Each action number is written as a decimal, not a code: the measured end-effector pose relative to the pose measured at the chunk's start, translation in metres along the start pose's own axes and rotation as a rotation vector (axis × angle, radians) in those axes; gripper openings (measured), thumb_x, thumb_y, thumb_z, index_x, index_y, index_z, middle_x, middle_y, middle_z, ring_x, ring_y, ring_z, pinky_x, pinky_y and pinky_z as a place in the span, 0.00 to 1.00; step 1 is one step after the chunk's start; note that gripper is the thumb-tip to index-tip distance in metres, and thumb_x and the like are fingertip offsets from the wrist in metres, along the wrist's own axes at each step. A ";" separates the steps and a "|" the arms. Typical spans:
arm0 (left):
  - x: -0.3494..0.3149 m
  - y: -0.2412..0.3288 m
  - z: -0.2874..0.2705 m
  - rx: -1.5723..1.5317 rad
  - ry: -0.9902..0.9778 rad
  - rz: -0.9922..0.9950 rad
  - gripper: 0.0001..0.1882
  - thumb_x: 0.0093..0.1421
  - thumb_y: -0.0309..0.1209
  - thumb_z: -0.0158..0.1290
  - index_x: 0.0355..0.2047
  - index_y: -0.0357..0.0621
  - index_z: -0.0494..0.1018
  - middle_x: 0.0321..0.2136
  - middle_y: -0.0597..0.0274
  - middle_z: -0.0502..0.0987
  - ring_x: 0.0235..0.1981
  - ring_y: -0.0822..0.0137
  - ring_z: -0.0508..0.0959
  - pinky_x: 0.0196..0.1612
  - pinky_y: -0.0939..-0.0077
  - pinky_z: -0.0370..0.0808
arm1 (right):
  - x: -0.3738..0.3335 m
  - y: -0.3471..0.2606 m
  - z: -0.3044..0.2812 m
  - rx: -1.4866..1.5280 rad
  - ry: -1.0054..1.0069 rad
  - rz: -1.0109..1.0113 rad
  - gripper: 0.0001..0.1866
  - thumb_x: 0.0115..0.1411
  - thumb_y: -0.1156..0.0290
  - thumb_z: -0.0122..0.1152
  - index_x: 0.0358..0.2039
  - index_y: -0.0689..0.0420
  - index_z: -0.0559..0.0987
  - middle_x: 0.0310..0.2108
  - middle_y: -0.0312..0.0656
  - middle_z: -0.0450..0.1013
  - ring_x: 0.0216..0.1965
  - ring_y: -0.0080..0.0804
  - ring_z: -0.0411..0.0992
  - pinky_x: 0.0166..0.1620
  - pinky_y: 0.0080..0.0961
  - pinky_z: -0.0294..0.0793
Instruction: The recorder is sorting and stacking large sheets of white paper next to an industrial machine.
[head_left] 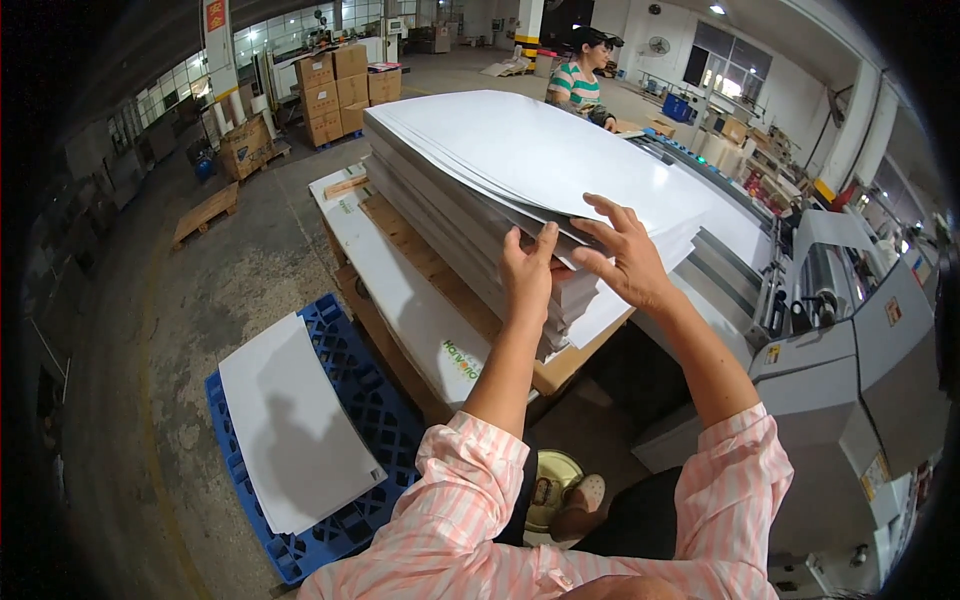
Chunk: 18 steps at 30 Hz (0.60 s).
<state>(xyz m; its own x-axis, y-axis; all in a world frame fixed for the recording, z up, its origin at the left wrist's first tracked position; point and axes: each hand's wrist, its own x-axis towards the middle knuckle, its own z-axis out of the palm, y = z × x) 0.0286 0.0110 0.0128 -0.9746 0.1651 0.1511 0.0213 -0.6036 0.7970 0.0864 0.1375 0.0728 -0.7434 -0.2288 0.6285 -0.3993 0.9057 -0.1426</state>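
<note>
A tall stack of large white sheets (pixel 500 140) stands in front of me, its upper sheets fanned slightly apart along the near-left edge. At the near corner, my left hand (pixel 527 275) has its thumb up against the sheet edges, with other fingers reaching in among the sheets, partly hidden. It appears closed on some of them. My right hand (pixel 630 260) is just to the right at the same corner, its fingers spread and bent, the fingertips by the raised edge of the top sheets.
The stack rests on a wooden pallet (pixel 480 305) over a white board (pixel 400 290). Lower left, a blue plastic pallet (pixel 375 430) bears more white sheets (pixel 295 430). A grey machine (pixel 830 380) stands close on my right. Beyond the stack is a person (pixel 580 85); cardboard boxes (pixel 335 90) stand far left.
</note>
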 end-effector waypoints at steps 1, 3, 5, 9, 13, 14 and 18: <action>0.000 0.001 0.000 0.025 0.006 -0.001 0.35 0.58 0.38 0.53 0.57 0.29 0.51 0.34 0.53 0.72 0.24 0.68 0.76 0.21 0.78 0.76 | 0.001 0.001 0.002 -0.075 0.005 -0.010 0.15 0.56 0.65 0.56 0.43 0.53 0.78 0.54 0.46 0.62 0.52 0.42 0.62 0.53 0.34 0.63; 0.000 0.001 0.000 0.048 0.010 0.005 0.35 0.58 0.38 0.53 0.57 0.29 0.51 0.34 0.53 0.72 0.24 0.69 0.75 0.20 0.78 0.76 | 0.005 0.009 0.010 -0.153 0.016 -0.025 0.17 0.57 0.61 0.55 0.44 0.54 0.77 0.54 0.48 0.61 0.51 0.42 0.63 0.51 0.32 0.65; 0.004 -0.004 -0.002 -0.103 -0.041 -0.036 0.34 0.58 0.34 0.53 0.57 0.28 0.49 0.32 0.53 0.73 0.24 0.70 0.75 0.21 0.77 0.76 | 0.016 0.026 0.017 0.434 0.133 0.222 0.19 0.57 0.57 0.56 0.43 0.57 0.77 0.47 0.47 0.68 0.43 0.38 0.69 0.45 0.28 0.69; -0.001 -0.005 -0.006 0.021 -0.074 0.024 0.27 0.57 0.24 0.48 0.55 0.29 0.52 0.31 0.54 0.74 0.28 0.68 0.76 0.27 0.77 0.76 | 0.048 0.020 -0.009 1.056 0.330 0.669 0.16 0.60 0.60 0.54 0.36 0.60 0.78 0.29 0.38 0.73 0.31 0.25 0.70 0.36 0.22 0.70; -0.004 -0.001 -0.005 0.028 -0.086 0.015 0.24 0.58 0.25 0.48 0.53 0.31 0.57 0.31 0.55 0.73 0.28 0.69 0.76 0.27 0.78 0.76 | 0.028 0.008 0.002 0.346 0.324 0.230 0.15 0.60 0.63 0.54 0.37 0.63 0.78 0.30 0.41 0.74 0.30 0.24 0.70 0.34 0.23 0.69; -0.003 -0.002 -0.004 0.024 -0.085 0.017 0.24 0.58 0.25 0.48 0.53 0.31 0.57 0.31 0.55 0.73 0.28 0.69 0.76 0.27 0.78 0.76 | 0.020 0.013 0.004 0.398 0.187 0.205 0.14 0.60 0.65 0.54 0.37 0.63 0.78 0.30 0.42 0.74 0.30 0.26 0.70 0.34 0.23 0.69; -0.001 0.000 -0.008 -0.112 -0.130 -0.048 0.22 0.58 0.27 0.48 0.51 0.33 0.58 0.31 0.56 0.73 0.30 0.68 0.76 0.29 0.76 0.77 | 0.007 0.021 0.010 0.282 -0.058 0.281 0.10 0.58 0.69 0.55 0.37 0.60 0.79 0.36 0.44 0.74 0.32 0.34 0.72 0.35 0.25 0.71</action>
<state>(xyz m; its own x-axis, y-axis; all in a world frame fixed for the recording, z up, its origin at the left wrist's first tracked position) 0.0280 0.0043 0.0075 -0.9366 0.2911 0.1951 -0.0563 -0.6745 0.7362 0.0674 0.1513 0.0668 -0.8702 -0.0135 0.4925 -0.3020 0.8044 -0.5116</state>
